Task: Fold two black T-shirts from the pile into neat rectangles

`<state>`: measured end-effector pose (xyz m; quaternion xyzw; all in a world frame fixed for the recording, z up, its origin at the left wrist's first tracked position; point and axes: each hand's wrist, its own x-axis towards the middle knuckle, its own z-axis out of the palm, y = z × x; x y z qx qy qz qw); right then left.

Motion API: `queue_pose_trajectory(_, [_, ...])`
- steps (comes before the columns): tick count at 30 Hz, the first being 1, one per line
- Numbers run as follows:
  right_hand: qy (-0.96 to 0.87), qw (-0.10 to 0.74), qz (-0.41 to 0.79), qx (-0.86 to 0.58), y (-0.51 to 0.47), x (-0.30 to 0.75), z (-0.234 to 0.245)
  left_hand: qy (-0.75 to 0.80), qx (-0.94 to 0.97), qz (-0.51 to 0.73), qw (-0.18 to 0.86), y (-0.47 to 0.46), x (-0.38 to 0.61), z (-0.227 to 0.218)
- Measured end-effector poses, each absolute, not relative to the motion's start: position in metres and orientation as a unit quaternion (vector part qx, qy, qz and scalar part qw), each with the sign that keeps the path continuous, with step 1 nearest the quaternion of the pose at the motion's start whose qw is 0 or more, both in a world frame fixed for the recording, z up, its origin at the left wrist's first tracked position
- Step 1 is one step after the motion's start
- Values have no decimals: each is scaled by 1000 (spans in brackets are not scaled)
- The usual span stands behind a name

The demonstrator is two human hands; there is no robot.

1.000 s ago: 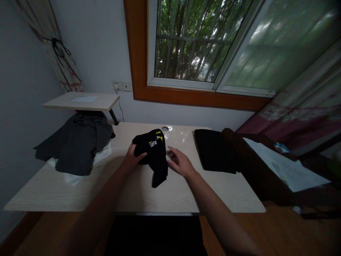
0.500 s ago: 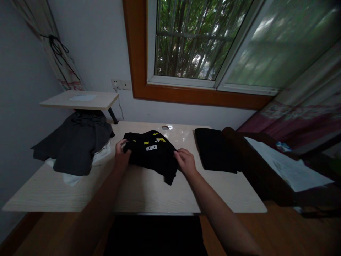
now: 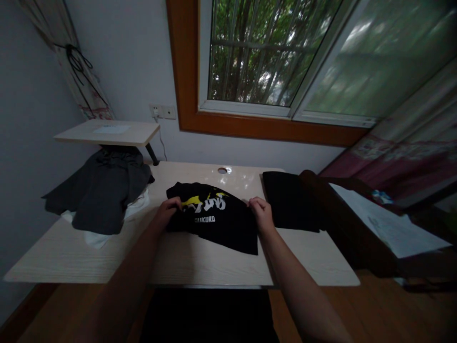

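A black T-shirt [image 3: 224, 231] with a yellow and white print lies partly spread on the pale wooden desk [image 3: 221, 271]. My left hand [image 3: 169, 209] pinches its left side beside the print. At the upper right edge of the cloth, my right hand [image 3: 261, 212] is closed on the fabric. To the right of that hand rests a flat, folded black garment [image 3: 291, 202]. Some of the T-shirt's layers are hidden underneath, so I cannot tell how they lie.
Dark grey clothing [image 3: 103, 190] is heaped over white cloth [image 3: 96, 238] at the left, below a small raised shelf [image 3: 107, 131]. A cable hole [image 3: 222, 170] sits near the desk's back. Beyond the right edge, a large paper sheet [image 3: 385, 224] lies on a dark brown surface.
The T-shirt has been pulled wider and flatter, showing more of its print. My right hand has shifted right, my left slightly right and nearer to me.
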<state>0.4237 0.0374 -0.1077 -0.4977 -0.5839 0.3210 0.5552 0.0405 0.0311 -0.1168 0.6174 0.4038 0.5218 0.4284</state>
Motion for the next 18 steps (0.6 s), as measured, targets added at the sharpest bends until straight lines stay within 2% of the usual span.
queue_pose_trajectory(3, [-618, 554, 229, -509, 37, 417, -103, 375, 654, 475, 453, 29, 43, -112])
queue_pose_trajectory(7, [-721, 510, 131, -450, 41, 393, -87, 365, 664, 415, 504, 28, 42, -109])
queue_pose_trajectory(13, [-820, 405, 134, -382, 62, 331, -75, 366, 654, 384, 539, 26, 40, -104])
queue_pose_trajectory(18, [-850, 270, 175, -418, 80, 293, -84, 366, 655, 392, 532, 22, 41, -100])
